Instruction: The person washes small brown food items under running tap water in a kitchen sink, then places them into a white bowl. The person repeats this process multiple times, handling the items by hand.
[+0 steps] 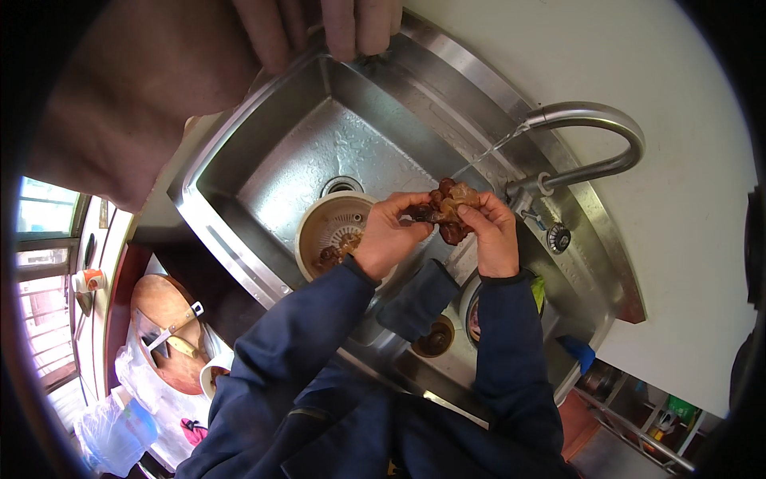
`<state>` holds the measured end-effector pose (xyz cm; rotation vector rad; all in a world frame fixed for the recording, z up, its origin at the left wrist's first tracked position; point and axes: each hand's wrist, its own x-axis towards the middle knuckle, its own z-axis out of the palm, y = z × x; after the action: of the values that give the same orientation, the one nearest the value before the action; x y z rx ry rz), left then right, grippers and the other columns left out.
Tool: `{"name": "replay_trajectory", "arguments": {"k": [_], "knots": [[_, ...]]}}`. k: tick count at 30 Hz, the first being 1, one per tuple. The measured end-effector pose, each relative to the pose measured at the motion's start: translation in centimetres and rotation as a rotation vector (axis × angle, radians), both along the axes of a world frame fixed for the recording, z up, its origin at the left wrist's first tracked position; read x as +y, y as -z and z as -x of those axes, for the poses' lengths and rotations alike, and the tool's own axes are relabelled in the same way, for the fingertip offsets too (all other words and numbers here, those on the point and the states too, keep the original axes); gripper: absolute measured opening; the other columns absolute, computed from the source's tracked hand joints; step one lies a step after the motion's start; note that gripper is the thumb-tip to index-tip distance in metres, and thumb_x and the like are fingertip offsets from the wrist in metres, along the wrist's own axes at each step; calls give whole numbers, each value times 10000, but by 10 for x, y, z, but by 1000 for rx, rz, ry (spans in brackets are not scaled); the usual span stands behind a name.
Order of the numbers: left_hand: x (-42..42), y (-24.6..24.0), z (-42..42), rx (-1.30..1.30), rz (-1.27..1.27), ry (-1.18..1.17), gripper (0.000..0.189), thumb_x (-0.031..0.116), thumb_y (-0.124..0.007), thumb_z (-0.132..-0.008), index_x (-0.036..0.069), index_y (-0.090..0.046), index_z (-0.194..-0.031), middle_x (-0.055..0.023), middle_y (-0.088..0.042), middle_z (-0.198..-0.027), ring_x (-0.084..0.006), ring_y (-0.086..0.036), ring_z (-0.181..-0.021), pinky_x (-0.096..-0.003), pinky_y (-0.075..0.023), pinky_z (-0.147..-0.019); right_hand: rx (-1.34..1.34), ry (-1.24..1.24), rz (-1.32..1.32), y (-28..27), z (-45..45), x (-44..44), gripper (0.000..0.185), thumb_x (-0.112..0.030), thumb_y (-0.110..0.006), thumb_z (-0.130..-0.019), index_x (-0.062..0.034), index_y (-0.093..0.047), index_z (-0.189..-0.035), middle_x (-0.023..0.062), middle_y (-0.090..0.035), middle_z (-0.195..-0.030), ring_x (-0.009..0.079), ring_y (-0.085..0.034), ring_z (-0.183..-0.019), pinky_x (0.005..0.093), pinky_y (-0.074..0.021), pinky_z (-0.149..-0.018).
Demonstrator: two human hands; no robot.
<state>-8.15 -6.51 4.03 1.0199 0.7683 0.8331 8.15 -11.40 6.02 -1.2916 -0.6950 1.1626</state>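
Between my left hand (395, 230) and my right hand (494, 230) is a wet, reddish-brown clump of soft food (452, 206), perhaps meat or fungus; I cannot tell which. Fingers of both hands grip it above the right side of the steel sink basin. Water runs from the curved steel faucet (586, 114) down towards the clump. Below my left hand a beige colander (305, 239) stands in the basin near the drain (341, 184), holding more brown pieces (329, 256). My left wrist partly hides it.
A dark cloth (419, 302) hangs over the sink's divider, with a small brown bowl (434, 338) beside it. My right sleeve partly covers a round bowl (470, 305). At left, knives lie on a round wooden board (158, 293). A blurred hand-like shape (359, 30) crosses the upper left.
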Motion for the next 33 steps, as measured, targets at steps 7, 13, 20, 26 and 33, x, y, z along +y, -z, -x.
{"name": "replay_trajectory", "arguments": {"k": [7, 13, 20, 26, 33], "knots": [[8, 1, 4, -9, 95, 90, 429, -114, -622, -734, -20, -570, -1149, -69, -631, -1015, -131, -581, -934, -255, -482, -814, 308, -47, 88, 6, -3, 5, 93, -85, -594, -834, -50, -606, -918, 33, -637, -817, 98, -560, -690, 251, -409, -599], [9, -1, -1, -48, 63, 106, 424, -93, -636, -738, -18, -560, -1148, -70, -630, -1025, -127, -578, -958, -273, -473, -844, 290, -26, 44, -5, -3, 0, 279, -4, -593, -796, -57, -583, -1070, 52, -634, -876, 115, -577, -744, 260, -434, -649], [19, -8, -7, -4, 40, 290, 398, -95, -590, -762, -34, -531, -1151, -98, -635, -1010, -163, -610, -909, -290, -496, -798, -153, -251, -16, -14, -15, -5, 427, 102, -564, -777, -37, -550, -1182, 59, -614, -920, 118, -570, -873, 266, -473, -756], [24, -14, -15, -132, 229, 346, 360, -90, -565, -782, -37, -520, -1136, -138, -642, -971, -202, -646, -812, -304, -522, -686, -871, -138, -203, 2, -29, -3, 197, 66, -563, -809, 9, -615, -990, 42, -626, -912, 92, -575, -826, 231, -478, -709], [16, -14, -32, -53, 277, 199, 348, -62, -600, -775, -23, -525, -1112, -126, -643, -928, -194, -646, -750, -298, -521, -642, -428, -176, 55, 1, -28, 5, 78, 1, -548, -850, 3, -599, -909, 10, -616, -794, 70, -546, -713, 210, -444, -631]]}}
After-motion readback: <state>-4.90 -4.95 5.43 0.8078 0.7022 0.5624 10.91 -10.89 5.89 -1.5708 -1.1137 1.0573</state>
